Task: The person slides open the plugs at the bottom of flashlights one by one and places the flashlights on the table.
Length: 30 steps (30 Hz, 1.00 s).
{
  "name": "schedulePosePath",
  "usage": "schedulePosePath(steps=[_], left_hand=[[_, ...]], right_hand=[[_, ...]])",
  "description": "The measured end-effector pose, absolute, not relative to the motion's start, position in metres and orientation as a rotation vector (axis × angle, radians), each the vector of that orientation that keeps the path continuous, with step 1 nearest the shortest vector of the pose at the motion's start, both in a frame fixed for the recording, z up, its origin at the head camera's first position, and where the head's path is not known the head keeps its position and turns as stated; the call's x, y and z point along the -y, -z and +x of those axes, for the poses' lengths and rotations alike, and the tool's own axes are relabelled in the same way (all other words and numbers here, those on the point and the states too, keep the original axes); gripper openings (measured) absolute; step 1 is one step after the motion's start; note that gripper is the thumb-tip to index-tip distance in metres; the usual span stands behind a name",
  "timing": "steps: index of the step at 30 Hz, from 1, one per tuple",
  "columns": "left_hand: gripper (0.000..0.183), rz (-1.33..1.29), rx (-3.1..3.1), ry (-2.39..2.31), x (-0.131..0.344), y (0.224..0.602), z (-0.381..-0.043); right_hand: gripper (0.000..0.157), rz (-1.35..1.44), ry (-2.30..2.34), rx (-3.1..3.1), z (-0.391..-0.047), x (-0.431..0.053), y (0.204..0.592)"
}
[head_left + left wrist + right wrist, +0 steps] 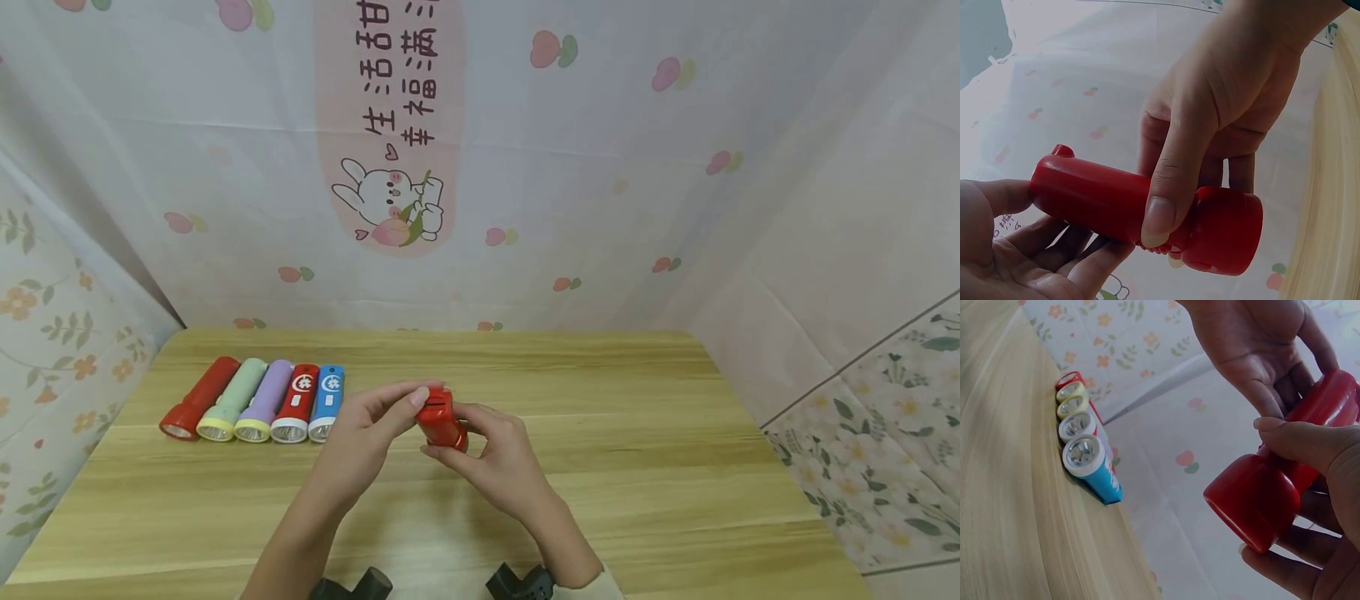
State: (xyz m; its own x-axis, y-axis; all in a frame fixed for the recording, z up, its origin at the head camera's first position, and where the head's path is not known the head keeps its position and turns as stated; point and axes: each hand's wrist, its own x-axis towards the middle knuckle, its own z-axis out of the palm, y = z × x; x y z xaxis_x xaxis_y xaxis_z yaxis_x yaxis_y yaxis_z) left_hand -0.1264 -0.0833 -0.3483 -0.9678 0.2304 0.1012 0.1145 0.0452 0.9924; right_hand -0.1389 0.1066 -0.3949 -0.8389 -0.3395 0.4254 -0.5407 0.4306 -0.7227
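Both hands hold a red flashlight [438,423] above the table, its tail end tilted up in the head view. The left hand [366,427] is at the tail, with its thumb on the end and other fingers along the body. The right hand [501,457] grips the neck next to the wide head, thumb on one side and fingers on the other. In the left wrist view, a small loop-like nub shows on the tail of the red flashlight [1094,194]. The right wrist view shows its flared head [1254,497]; the lens is hidden.
Several flashlights lie side by side at the table's left: red [201,400], green [234,398], purple [267,398], red with a white rim [296,404] and blue [327,402]. Patterned cloth [600,183] hangs behind the wooden table [637,467].
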Motion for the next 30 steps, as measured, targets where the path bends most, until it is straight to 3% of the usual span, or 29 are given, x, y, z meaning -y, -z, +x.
schedulePosePath(steps=[17,30], left_hand=[[0.032,0.307,-2.205,-2.067,0.0843,0.3502,-0.1282],[0.029,0.401,-2.188,-2.101,0.0849,0.3531,-0.1302]], right_hand=[[0.035,0.819,-1.318,2.476,-0.1376,-0.1082,0.3908],[0.041,0.841,-1.284,2.459,-0.1367,-0.1084,0.3892]])
